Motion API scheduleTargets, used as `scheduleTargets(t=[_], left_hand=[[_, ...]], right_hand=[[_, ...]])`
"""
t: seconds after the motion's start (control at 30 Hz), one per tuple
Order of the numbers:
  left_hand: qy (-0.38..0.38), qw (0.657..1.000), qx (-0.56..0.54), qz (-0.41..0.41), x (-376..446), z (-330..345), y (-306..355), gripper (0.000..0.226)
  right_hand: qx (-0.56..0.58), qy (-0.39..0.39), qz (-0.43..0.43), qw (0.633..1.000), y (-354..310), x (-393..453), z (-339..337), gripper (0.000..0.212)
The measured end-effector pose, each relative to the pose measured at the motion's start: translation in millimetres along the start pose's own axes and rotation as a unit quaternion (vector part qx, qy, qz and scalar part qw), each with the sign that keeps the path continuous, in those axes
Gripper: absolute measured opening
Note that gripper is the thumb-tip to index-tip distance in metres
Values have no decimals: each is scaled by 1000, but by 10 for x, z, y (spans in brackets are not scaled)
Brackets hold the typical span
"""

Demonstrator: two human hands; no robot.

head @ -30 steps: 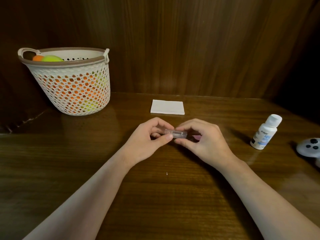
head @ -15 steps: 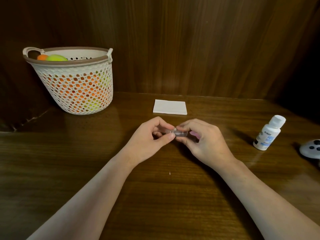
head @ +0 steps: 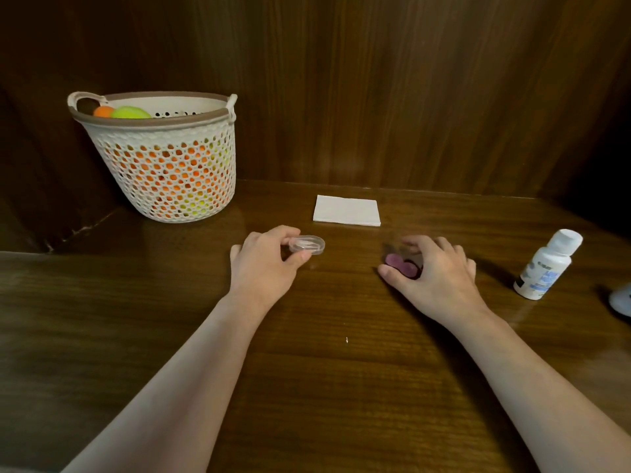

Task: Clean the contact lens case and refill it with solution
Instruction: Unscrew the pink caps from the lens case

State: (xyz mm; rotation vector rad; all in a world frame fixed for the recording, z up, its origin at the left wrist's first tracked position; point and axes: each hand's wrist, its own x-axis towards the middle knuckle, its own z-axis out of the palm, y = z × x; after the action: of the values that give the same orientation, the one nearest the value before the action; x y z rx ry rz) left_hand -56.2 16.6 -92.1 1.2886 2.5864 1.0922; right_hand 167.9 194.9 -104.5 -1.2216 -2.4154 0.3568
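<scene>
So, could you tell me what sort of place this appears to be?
Probably a home, at a dark wooden table set against wood-panelled walls. A perforated basket of coloured balls, a folded white tissue and a solution bottle suggest domestic rather than workshop surroundings.

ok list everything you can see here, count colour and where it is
clear lid: 1, transparent, held by left hand, centre of table
purple case part: 1, purple, under right hand
solution bottle: 1, white, right side of table
tissue: 1, white, folded, back centre
basket: 1, cream, back left, orange and green balls inside
white object: 1, right edge, cut off
table: 1, dark wood
left hand: 1, pinching lid
right hand: 1, fingers curled round purple part
</scene>
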Motion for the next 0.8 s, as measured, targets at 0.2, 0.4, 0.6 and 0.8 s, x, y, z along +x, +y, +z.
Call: scheduleTargets(t=[0.2, 0.4, 0.6, 0.8], left_hand=[[-14, 1000, 28, -4, 39, 33, -21, 54], [8, 1000, 16, 10, -53, 4, 66, 56], [-80, 989, -68, 107, -500, 32, 393, 25], [-117, 983, -49, 132, -859, 59, 552, 25]], right_hand=[[51, -20, -41, 998, -20, -6, 17, 43], [137, -89, -73, 984, -126, -152, -119, 30], [106, -97, -126, 982, -242, -573, -228, 39], [104, -65, -163, 979, -208, -979, -272, 43]])
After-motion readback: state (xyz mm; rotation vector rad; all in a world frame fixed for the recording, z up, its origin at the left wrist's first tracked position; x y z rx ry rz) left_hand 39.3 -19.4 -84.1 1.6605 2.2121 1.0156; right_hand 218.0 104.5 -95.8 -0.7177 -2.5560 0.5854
